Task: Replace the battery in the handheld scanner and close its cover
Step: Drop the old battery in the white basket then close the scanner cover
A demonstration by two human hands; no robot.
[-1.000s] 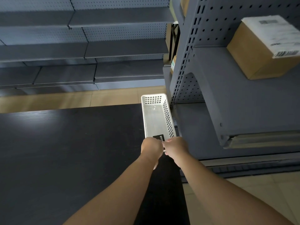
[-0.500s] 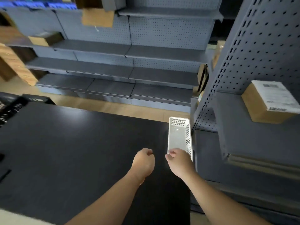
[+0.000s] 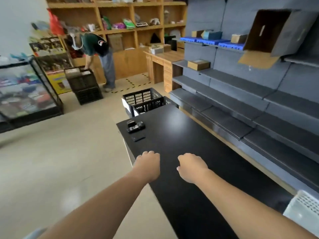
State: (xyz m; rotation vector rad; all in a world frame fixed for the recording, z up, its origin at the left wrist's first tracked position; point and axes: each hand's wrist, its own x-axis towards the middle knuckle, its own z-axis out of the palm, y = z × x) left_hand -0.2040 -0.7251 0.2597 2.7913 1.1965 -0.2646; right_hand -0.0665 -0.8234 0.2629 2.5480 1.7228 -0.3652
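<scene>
Stockroom w/ grey metal shelving point(image 3: 241, 94) along my right side and wooden shelves point(image 3: 120, 18) at the back, beige floor on the left. In front of me runs a long black table point(image 3: 181, 135), glossy, w/ a glare spot near its far half. My left hand point(image 3: 149, 165) hangs over the table's left edge, fingers curled under into a loose fist; can't tell if anything's inside it. My right hand point(image 3: 191, 167) is over the tabletop just beside it, also curled downward, thumb tucked in, and again I can't tell if it's holding anything. The two hands are apart, not touching. The handheld scanner point(image 3: 136, 126) lies at the far left corner of the table, well apart from both hands, dark on dark so details are blurry. Just nearer to me than the scanner is a small flat black piece point(image 3: 138, 138), prob. the cover or a battery, can't say which. A black plastic crate point(image 3: 146, 100) sits past the table's far end. A white perforated basket point(image 3: 303, 207) shows at the bottom right corner. Further back, another person point(image 3: 101, 56) bends over stacked black crates point(image 3: 82, 83) by the wooden shelves.
</scene>
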